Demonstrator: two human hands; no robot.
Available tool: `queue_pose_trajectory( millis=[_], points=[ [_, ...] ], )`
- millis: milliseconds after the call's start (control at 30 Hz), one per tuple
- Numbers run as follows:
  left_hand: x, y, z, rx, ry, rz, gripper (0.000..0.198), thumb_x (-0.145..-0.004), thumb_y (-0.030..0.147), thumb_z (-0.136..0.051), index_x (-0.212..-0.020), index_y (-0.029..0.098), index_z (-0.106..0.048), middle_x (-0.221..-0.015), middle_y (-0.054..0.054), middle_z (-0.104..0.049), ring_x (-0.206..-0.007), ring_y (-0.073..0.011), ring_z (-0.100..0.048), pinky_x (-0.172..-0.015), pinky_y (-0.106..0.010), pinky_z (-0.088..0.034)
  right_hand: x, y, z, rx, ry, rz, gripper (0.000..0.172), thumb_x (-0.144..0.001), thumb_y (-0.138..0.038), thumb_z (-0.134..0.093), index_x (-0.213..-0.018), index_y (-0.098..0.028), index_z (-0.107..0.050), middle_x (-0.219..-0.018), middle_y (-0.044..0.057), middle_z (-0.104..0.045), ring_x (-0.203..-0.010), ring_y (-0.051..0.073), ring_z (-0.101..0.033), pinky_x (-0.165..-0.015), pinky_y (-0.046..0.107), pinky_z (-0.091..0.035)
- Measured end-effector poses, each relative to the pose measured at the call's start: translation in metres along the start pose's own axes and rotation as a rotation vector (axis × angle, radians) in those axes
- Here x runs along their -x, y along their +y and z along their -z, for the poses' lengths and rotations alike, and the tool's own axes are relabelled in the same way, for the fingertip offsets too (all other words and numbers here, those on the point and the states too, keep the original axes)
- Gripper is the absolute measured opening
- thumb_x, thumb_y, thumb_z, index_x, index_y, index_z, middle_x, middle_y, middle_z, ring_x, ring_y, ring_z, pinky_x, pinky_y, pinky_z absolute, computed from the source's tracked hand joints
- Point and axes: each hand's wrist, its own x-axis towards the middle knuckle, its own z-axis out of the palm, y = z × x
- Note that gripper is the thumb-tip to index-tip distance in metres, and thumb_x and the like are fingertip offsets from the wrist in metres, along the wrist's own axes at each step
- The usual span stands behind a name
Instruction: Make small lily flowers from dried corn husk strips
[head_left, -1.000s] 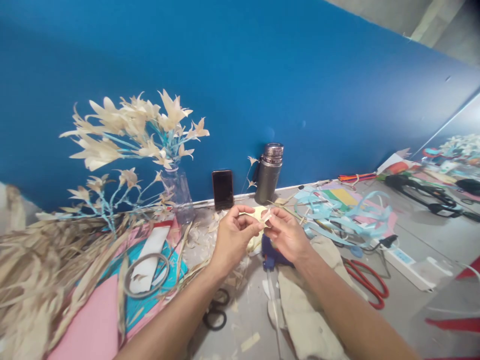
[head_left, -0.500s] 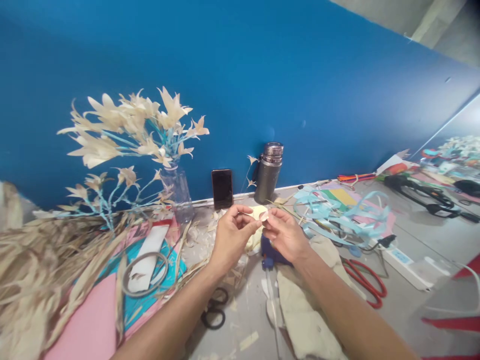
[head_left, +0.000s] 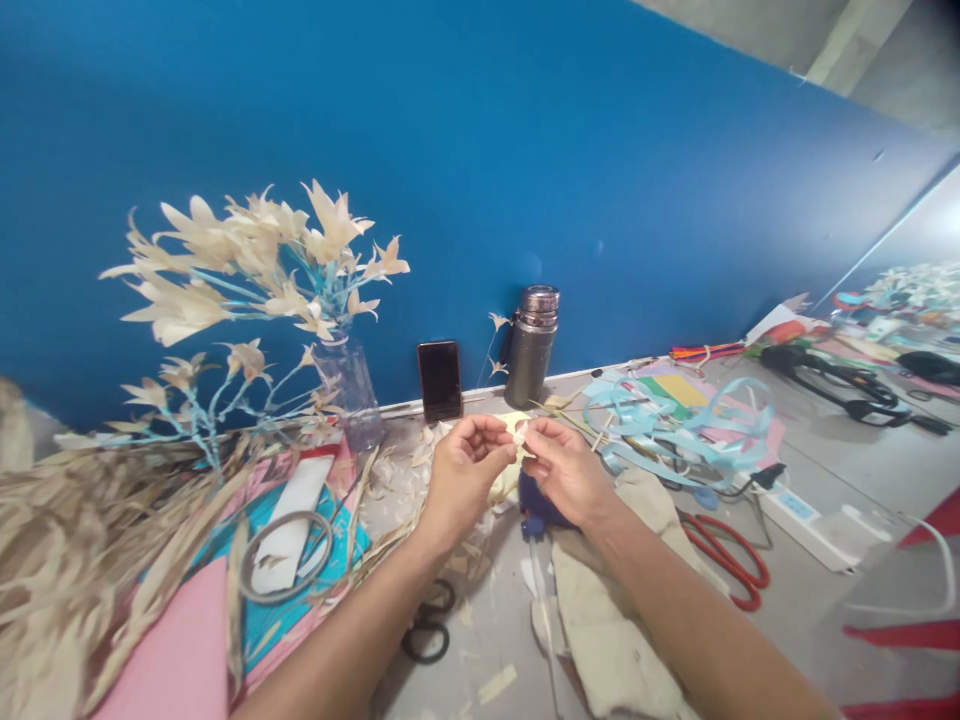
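Note:
Between my two hands is a small cream petal-like piece point(head_left: 520, 434), pinched at the fingertips. My left hand point(head_left: 474, 470) has its thumb and fingers closed on the left side of the piece. From the other side, my right hand point(head_left: 564, 468) grips it between thumb and index finger. Just under the hands lies a pale yellow sheet point(head_left: 504, 484). A dark blue glue gun point(head_left: 534, 508) rests below my right hand, partly hidden by it. Black-handled scissors point(head_left: 427, 625) lie below my left wrist, their blades out of sight.
A clear vase point(head_left: 349, 395) of cream flowers stands at left, near dried husks point(head_left: 67, 560) and a tape ring point(head_left: 251, 575). A phone point(head_left: 440, 382) and a flask point(head_left: 532, 350) stand by the blue wall. Right are blue ribbons point(head_left: 637, 425), red-handled scissors point(head_left: 724, 560) and a power strip point(head_left: 806, 525).
The small cream piece has turned between my fingertips and looks more folded. Both hands stay close together; the whole view has shifted slightly.

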Motion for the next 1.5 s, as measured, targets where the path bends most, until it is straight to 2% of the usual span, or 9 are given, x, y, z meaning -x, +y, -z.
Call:
queue_pose_trajectory(
  millis=[533,833,967,1033,1100,1200,1300,1400,1500],
  points=[
    [-0.001,-0.004,0.004,-0.063,0.028,-0.019,0.026,-0.069,0.021,-0.08,-0.087,0.016,-0.062,-0.072,0.002,-0.066,-0.064,-0.0094,-0.059,-0.064,-0.022,-0.045,0.0,0.002,0.006,0.091,-0.053,0.004,0.024,-0.068,-0.034,-0.083,-0.07,-0.016,-0.067,-0.065,-0.002,-0.05,-0.055,0.006,-0.038,-0.047,0.02,-0.022],
    [-0.002,-0.009,0.009,-0.367,0.074,-0.276,0.013,-0.076,0.022,-0.075,-0.086,0.018,-0.066,-0.078,0.0,-0.07,-0.074,-0.0144,-0.063,-0.072,-0.027,-0.047,-0.001,0.001,0.006,0.181,0.001,0.043,0.021,-0.065,-0.031,-0.08,-0.072,-0.016,-0.068,-0.065,-0.002,-0.052,-0.054,0.007,-0.037,-0.048,0.022,-0.023],
    [0.001,-0.005,0.008,-0.434,0.092,-0.323,0.01,-0.078,0.021,-0.073,-0.085,0.019,-0.066,-0.076,0.0,-0.07,-0.072,-0.0153,-0.063,-0.072,-0.027,-0.047,0.0,0.001,0.009,0.226,-0.025,0.05,0.017,-0.067,-0.028,-0.076,-0.079,-0.018,-0.069,-0.068,-0.002,-0.054,-0.054,0.008,-0.038,-0.048,0.022,-0.026],
    [0.002,-0.002,0.006,-0.448,0.103,-0.332,0.009,-0.078,0.02,-0.072,-0.084,0.02,-0.066,-0.076,0.0,-0.07,-0.071,-0.0151,-0.062,-0.072,-0.027,-0.046,0.002,0.0,0.01,0.305,-0.004,0.132,0.018,-0.072,-0.027,-0.073,-0.087,-0.02,-0.068,-0.077,0.0,-0.058,-0.058,0.01,-0.042,-0.05,0.023,-0.03],
    [0.003,-0.001,0.005,-0.439,0.121,-0.342,0.008,-0.077,0.019,-0.073,-0.082,0.02,-0.067,-0.076,0.0,-0.069,-0.071,-0.015,-0.061,-0.072,-0.026,-0.046,0.005,-0.003,0.01,0.434,0.057,0.298,0.02,-0.076,-0.025,-0.07,-0.095,-0.022,-0.067,-0.09,0.003,-0.061,-0.07,0.013,-0.049,-0.056,0.024,-0.037],
    [0.004,0.0,0.005,-0.412,0.14,-0.353,0.008,-0.076,0.019,-0.074,-0.08,0.02,-0.068,-0.075,0.0,-0.069,-0.07,-0.0153,-0.061,-0.072,-0.026,-0.045,0.009,-0.007,0.008,0.634,0.061,0.482,0.015,-0.081,-0.023,-0.066,-0.095,-0.024,-0.066,-0.1,0.005,-0.061,-0.085,0.018,-0.054,-0.066,0.028,-0.044],
    [0.004,-0.001,0.005,-0.424,0.13,-0.354,0.007,-0.076,0.019,-0.074,-0.079,0.021,-0.068,-0.075,0.0,-0.07,-0.071,-0.0156,-0.061,-0.073,-0.027,-0.046,0.012,-0.008,0.006,0.786,0.036,0.58,0.003,-0.084,-0.025,-0.065,-0.087,-0.023,-0.066,-0.101,0.006,-0.062,-0.086,0.02,-0.057,-0.068,0.03,-0.046],
    [0.004,-0.003,0.005,-0.41,0.111,-0.336,0.007,-0.076,0.021,-0.075,-0.081,0.021,-0.069,-0.078,-0.001,-0.072,-0.074,-0.0162,-0.064,-0.075,-0.027,-0.048,0.012,-0.007,0.005,0.861,0.081,0.668,0.006,-0.087,-0.026,-0.065,-0.082,-0.023,-0.066,-0.097,0.006,-0.063,-0.087,0.02,-0.059,-0.069,0.031,-0.046],
    [0.002,-0.006,0.006,-0.305,0.097,-0.251,0.01,-0.079,0.026,-0.073,-0.087,0.02,-0.07,-0.081,-0.003,-0.075,-0.073,-0.0168,-0.065,-0.073,-0.028,-0.05,0.01,-0.006,0.007,0.844,0.123,0.683,0.008,-0.088,-0.027,-0.064,-0.082,-0.023,-0.067,-0.098,0.007,-0.063,-0.089,0.02,-0.06,-0.07,0.031,-0.046]
  ],
)
